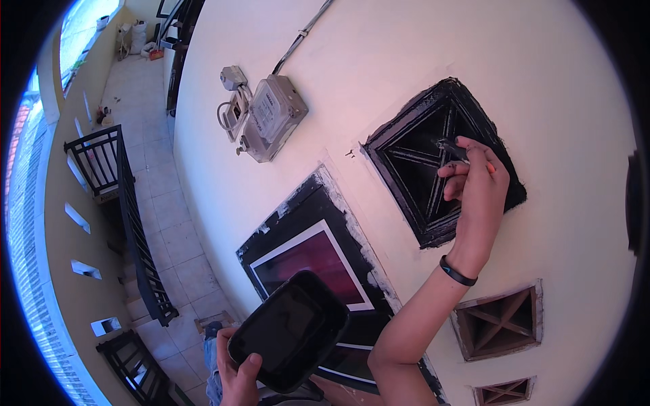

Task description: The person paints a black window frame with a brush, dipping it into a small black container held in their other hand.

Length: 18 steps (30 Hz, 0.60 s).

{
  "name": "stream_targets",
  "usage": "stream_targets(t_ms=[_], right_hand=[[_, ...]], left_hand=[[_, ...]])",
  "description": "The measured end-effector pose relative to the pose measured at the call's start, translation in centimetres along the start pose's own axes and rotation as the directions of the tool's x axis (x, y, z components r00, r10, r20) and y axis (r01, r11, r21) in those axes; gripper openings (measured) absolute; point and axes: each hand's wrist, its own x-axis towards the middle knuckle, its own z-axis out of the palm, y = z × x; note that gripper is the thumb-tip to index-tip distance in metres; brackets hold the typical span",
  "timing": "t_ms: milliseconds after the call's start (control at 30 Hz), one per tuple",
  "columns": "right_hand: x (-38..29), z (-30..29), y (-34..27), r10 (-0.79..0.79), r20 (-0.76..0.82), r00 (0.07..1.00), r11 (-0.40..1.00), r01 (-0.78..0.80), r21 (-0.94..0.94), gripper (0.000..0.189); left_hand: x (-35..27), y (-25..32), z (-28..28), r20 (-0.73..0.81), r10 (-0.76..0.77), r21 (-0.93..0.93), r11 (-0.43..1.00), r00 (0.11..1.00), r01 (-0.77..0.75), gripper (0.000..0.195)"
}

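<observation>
My right hand (pixel 475 172) holds a paintbrush (pixel 449 147) with dark, paint-covered bristles, at the crossed bars of a square vent (pixel 429 160) set in the wall. The vent's frame and bars are coated black, and black paint laps its rim. Dark smudges mark my right fingertips. Lower down, my left hand (pixel 238 365) grips the edge of a black rectangular tray (pixel 292 330), thumb over the rim. The tray's inside looks dark and glossy; how much paint it holds I cannot tell. Behind the tray is a black-painted window frame (pixel 330 208) with a white inner border.
An electricity meter box (pixel 274 114) with cables is on the pale wall (pixel 355 61). Two unpainted brown vents, a larger (pixel 502 322) and a smaller (pixel 505 393), lie at lower right. Far below, a tiled floor (pixel 175 238) runs beside a black stair railing (pixel 134 223).
</observation>
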Motion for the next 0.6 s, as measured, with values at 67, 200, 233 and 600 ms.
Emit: stream_targets(t_ms=[67, 200, 233, 600], right_hand=[[-0.2, 0.0, 0.0, -0.010, -0.003, 1.000, 0.999, 0.009, -0.048, 0.029], [0.9, 1.5, 1.5, -0.001, 0.031, 1.000, 0.998, 0.003, -0.068, 0.029], [1.2, 1.7, 1.5, -0.018, 0.016, 1.000, 1.000, 0.018, -0.022, 0.029], [0.1, 0.4, 2.0, -0.059, 0.006, 0.998, 0.981, 0.057, 0.183, 0.030]], left_hand=[[0.0, 0.1, 0.3, 0.001, 0.007, -0.003, 1.000, 1.000, -0.007, 0.053], [-0.1, 0.7, 0.5, 0.017, 0.011, -0.026, 1.000, 1.000, -0.011, 0.052], [-0.1, 0.7, 0.5, 0.027, 0.019, -0.029, 0.999, 0.999, -0.018, 0.052], [-1.1, 1.0, 1.2, 0.018, 0.061, 0.001, 0.998, 0.998, -0.061, 0.045]])
